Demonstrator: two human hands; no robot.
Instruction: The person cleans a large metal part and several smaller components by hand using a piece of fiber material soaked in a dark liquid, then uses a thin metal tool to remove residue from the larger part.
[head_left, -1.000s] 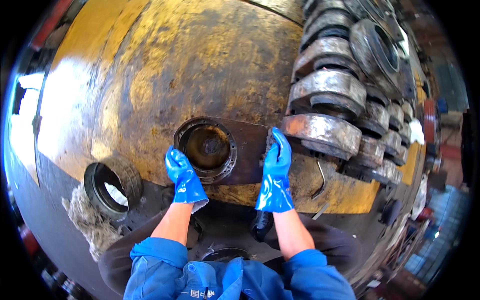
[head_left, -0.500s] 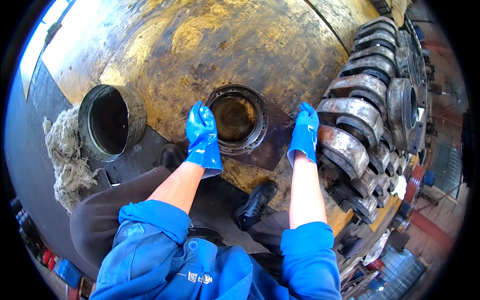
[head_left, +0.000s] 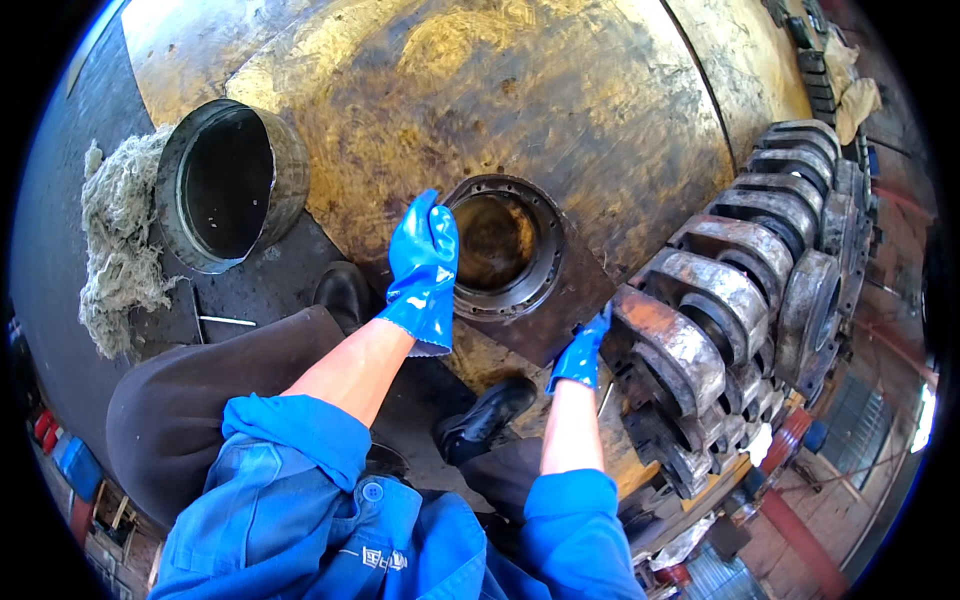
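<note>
A round metal flange ring (head_left: 545, 250) with bolt holes stands over a dark square-cornered plate (head_left: 580, 285) in front of me. My left hand (head_left: 424, 262), in a blue rubber glove, is beside the ring's left rim. Its fingers point away from me, slightly bent and holding nothing; whether it touches the rim I cannot tell. My right hand (head_left: 580, 352), gloved the same way, is by the plate's right edge, close to a large crankshaft (head_left: 715, 270). One finger stretches forward, and nothing shows in its grip. Its other fingers are partly hidden.
A wide open-ended metal cylinder (head_left: 290, 165) lies at the left, next to a heap of grey fibrous waste (head_left: 125, 240). A thin light rod (head_left: 228, 321) is near my left knee. My black shoe (head_left: 485, 420) is just below the plate.
My right hand has come down and toward me along the plate's right side. My left hand stays by the ring's left rim. The whole view has shifted and turned a little.
</note>
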